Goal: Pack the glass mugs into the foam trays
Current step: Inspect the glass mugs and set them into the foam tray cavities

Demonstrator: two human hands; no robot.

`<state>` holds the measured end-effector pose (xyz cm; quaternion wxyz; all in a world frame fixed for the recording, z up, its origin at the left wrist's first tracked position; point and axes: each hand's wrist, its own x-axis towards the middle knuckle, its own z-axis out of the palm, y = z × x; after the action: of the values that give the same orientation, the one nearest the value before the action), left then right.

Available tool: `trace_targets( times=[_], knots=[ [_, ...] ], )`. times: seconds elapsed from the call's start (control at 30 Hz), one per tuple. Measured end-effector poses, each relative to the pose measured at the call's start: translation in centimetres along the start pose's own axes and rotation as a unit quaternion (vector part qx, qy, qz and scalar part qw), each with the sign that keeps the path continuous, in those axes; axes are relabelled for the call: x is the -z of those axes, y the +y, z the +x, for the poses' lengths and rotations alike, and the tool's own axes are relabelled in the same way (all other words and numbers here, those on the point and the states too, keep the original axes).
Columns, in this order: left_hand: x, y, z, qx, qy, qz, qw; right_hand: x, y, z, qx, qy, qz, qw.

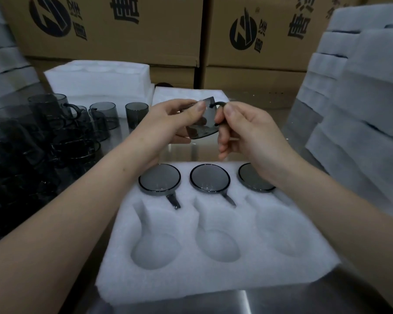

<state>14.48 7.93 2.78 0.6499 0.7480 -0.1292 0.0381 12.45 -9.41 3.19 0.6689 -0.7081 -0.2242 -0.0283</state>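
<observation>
**Head view: both hands clamp one glass mug above the far edge of the foam tray (213, 275).**

I see the left hand (168, 123) gripping the smoky body of the held mug (202, 125), thumb on its wall. The right hand (247, 130) pinches its dark handle between thumb and forefinger. The hands sit close together, joined by the tilted mug, which is clear of the tray. In the tray's far row, three seated mugs fill the left (159, 180), middle (209, 179) and right (252, 180) pockets; the right wrist partly hides the last. The three near pockets show bare foam. Left of the tray stand loose mugs (43, 137); right of it, stacked foam (361, 109); beyond it, cardboard boxes (114, 30).
</observation>
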Motion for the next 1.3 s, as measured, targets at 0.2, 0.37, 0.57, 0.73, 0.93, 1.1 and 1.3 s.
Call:
trace_targets(
  times=[0.2, 0.37, 0.57, 0.73, 0.93, 1.1, 1.3],
  knots=[
    [0.1, 0.2, 0.0, 0.04, -0.035, -0.03, 0.998, -0.1, 0.1, -0.3, 0.057, -0.034, -0.04, 0.997],
    [0.1, 0.0, 0.1, 0.028, -0.051, -0.033, 0.998, 0.3, 0.3, 0.1, 0.044, -0.01, -0.02, 0.999],
    [-0.2, 0.1, -0.2, -0.016, -0.016, -0.005, 1.0, 0.7, 0.8, 0.6, 0.004, -0.004, -0.004, 1.0],
    [-0.5, 0.1, -0.4, -0.071, 0.021, 0.017, 0.997, 0.8, 0.6, 0.8, -0.051, -0.009, 0.004, 0.999],
    [-0.9, 0.2, -0.5, -0.135, 0.033, 0.121, 0.983, -0.2, 0.5, 0.7, -0.044, 0.038, -0.089, 0.994],
    [-0.6, 0.1, -0.5, -0.133, 0.048, 0.006, 0.99, 0.4, 0.3, 0.3, 0.003, 0.052, 0.004, 0.999],
    [-0.3, 0.0, -0.6, -0.127, -0.013, -0.052, 0.991, 1.1, 0.6, 0.5, -0.018, 0.022, 0.003, 1.0]
  ],
)
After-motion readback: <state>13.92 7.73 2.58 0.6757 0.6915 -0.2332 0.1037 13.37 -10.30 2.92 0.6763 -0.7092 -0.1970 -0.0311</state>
